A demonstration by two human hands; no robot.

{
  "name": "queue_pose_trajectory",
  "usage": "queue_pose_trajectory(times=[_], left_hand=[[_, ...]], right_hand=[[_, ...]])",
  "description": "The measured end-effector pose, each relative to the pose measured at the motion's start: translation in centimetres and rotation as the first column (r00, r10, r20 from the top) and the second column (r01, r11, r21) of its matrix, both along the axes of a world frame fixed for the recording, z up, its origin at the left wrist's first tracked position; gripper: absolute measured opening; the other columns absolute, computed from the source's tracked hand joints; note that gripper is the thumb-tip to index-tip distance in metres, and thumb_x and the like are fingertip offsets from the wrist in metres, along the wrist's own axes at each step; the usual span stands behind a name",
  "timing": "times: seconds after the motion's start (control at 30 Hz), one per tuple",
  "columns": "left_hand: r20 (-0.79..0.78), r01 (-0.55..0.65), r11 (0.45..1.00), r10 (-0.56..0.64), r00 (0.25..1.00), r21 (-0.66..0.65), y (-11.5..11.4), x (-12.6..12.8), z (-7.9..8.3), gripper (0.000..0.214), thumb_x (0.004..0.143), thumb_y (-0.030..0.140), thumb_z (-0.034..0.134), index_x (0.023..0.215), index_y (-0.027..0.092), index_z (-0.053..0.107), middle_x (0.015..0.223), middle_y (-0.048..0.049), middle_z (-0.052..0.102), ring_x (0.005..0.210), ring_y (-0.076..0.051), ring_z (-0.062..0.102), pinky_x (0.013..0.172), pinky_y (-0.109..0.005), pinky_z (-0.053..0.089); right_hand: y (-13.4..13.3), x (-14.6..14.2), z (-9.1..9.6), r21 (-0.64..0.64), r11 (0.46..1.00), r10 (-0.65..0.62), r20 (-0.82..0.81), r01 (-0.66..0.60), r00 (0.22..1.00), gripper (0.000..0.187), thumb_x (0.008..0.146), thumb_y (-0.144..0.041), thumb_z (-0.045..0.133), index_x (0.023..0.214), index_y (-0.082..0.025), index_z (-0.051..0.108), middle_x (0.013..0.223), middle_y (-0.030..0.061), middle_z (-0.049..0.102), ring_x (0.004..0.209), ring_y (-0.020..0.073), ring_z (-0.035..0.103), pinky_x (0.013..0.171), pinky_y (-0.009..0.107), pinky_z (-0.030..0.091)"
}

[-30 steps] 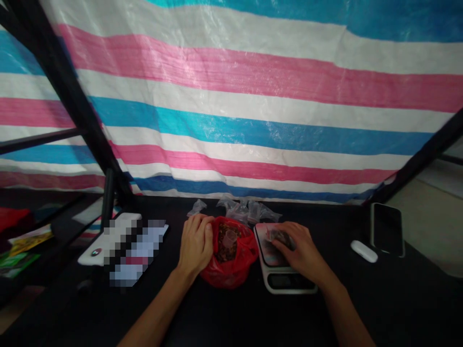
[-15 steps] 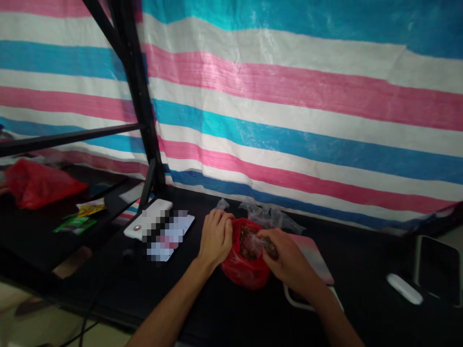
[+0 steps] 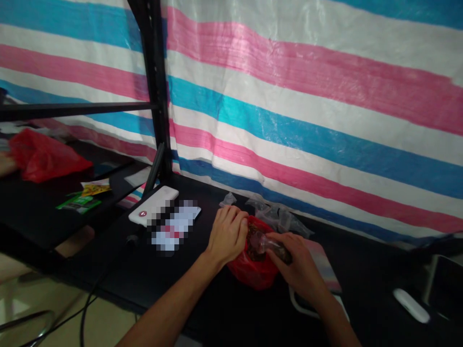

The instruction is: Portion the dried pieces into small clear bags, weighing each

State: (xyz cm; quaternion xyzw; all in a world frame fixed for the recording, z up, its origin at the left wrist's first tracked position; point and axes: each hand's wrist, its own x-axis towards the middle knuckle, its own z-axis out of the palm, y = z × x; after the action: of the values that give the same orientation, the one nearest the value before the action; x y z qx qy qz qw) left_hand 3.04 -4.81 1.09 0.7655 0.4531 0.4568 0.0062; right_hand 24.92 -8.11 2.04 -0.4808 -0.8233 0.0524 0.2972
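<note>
Thin crinkled red plastic bag [image 3: 255, 275], clear filmy plastic bags [image 3: 280, 219], matt black tabletop [image 3: 222, 311], striped plastic sheet [image 3: 289, 113] (creased, glossy in patches)

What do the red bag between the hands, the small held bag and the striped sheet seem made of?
Red bag: probably thin plastic, crinkled and slightly glossy. Small bag: likely clear plastic film, see-through toward one end. Striped sheet: perhaps woven plastic, given its creases and shiny glints; the weave isn't clear.
</note>
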Motion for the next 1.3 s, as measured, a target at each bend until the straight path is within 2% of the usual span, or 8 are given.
queue_pose_trajectory(times=[0.13,0.3,0.5,0.77,0.97,1.07,1.2,1.3], left_hand=[[-0.015,0.019,1.0,-0.019,1.0,0.011,-0.1,0.2,-0.1,0.032,0.101,0.022,0.032,0.101,0.019,0.064,0.094,-0.0091,0.064,0.092,-0.025,0.054,0.082,-0.043,0.043],[-0.013,0.011,1.0,-0.011,1.0,0.001,0.1,0.2,-0.3,0.032,0.101,0.022,0.033,0.1,0.018,0.065,0.095,-0.0093,0.064,0.093,-0.025,0.054,0.082,-0.043,0.043],[0.006,-0.029,0.999,0.029,1.0,-0.014,0.2,-0.4,-0.3,0.032,0.1,0.022,0.033,0.098,0.019,0.065,0.095,-0.009,0.065,0.093,-0.025,0.055,0.082,-0.042,0.044],[0.05,-0.078,0.997,0.078,0.996,-0.005,0.8,-1.5,-0.5,0.032,0.101,0.021,0.032,0.098,0.019,0.064,0.096,-0.0091,0.065,0.096,-0.025,0.055,0.083,-0.043,0.044],[0.056,-0.073,0.997,0.072,0.996,0.015,0.8,-1.6,-0.6,0.032,0.101,0.021,0.032,0.097,0.019,0.064,0.096,-0.0093,0.066,0.095,-0.025,0.055,0.082,-0.042,0.044],[0.046,-0.059,0.998,0.059,0.997,0.018,0.8,-1.3,-0.5,0.032,0.101,0.02,0.032,0.096,0.019,0.064,0.094,-0.0088,0.067,0.093,-0.025,0.056,0.081,-0.042,0.044],[0.019,-0.016,0.999,0.015,1.0,0.035,0.5,-0.8,-0.4,0.032,0.101,0.021,0.033,0.098,0.019,0.065,0.093,-0.0087,0.066,0.092,-0.025,0.055,0.08,-0.041,0.043],[0.01,0.017,0.998,-0.017,1.0,0.056,0.3,-0.4,-0.4,0.032,0.1,0.02,0.033,0.098,0.019,0.065,0.094,-0.0092,0.066,0.094,-0.025,0.055,0.08,-0.041,0.043]], right_hand=[[-0.1,0.2,0.0,0.01,1.0,-0.007,-0.013,0.007,1.0,0.028,0.091,-0.024,0.059,0.117,-0.028,0.067,0.099,0.0051,0.074,0.088,0.0257,0.066,0.086,0.044,0.051],[-0.3,-0.1,-0.1,0.007,1.0,-0.021,-0.017,0.021,1.0,0.019,0.091,-0.026,0.062,0.109,-0.028,0.07,0.094,0.0042,0.073,0.087,0.026,0.065,0.085,0.044,0.05],[-0.8,0.1,-0.8,0.054,0.998,-0.026,0.003,0.026,1.0,0.027,0.093,-0.024,0.057,0.116,-0.032,0.068,0.099,0.0039,0.074,0.092,0.0266,0.066,0.087,0.045,0.051],[-1.0,0.4,-1.0,0.165,0.974,-0.143,-0.078,0.155,0.987,0.024,0.095,-0.042,0.057,0.114,-0.031,0.067,0.106,0.0056,0.076,0.1,0.0302,0.066,0.09,0.05,0.047],[-1.3,5.5,-1.5,0.212,0.907,-0.346,-0.124,0.365,0.93,0.034,0.093,-0.055,0.057,0.11,-0.028,0.066,0.099,0.0063,0.076,0.086,0.028,0.069,0.087,0.049,0.039],[-1.8,8.5,-2.2,0.207,0.886,-0.411,-0.064,0.415,0.909,0.031,0.092,-0.052,0.055,0.11,-0.03,0.066,0.097,0.0052,0.076,0.081,0.0275,0.068,0.084,0.048,0.037],[-3.0,10.5,-2.4,0.164,0.922,-0.362,0.048,0.35,0.931,0.034,0.09,-0.038,0.056,0.124,-0.033,0.061,0.119,0.0061,0.071,0.109,0.0322,0.065,0.091,0.05,0.037],[-4.1,11.3,-2.0,0.156,0.914,-0.371,-0.057,0.375,0.927,0.046,0.092,-0.036,0.054,0.138,-0.03,0.052,0.138,0.009,0.06,0.127,0.0345,0.054,0.102,0.053,0.036]])
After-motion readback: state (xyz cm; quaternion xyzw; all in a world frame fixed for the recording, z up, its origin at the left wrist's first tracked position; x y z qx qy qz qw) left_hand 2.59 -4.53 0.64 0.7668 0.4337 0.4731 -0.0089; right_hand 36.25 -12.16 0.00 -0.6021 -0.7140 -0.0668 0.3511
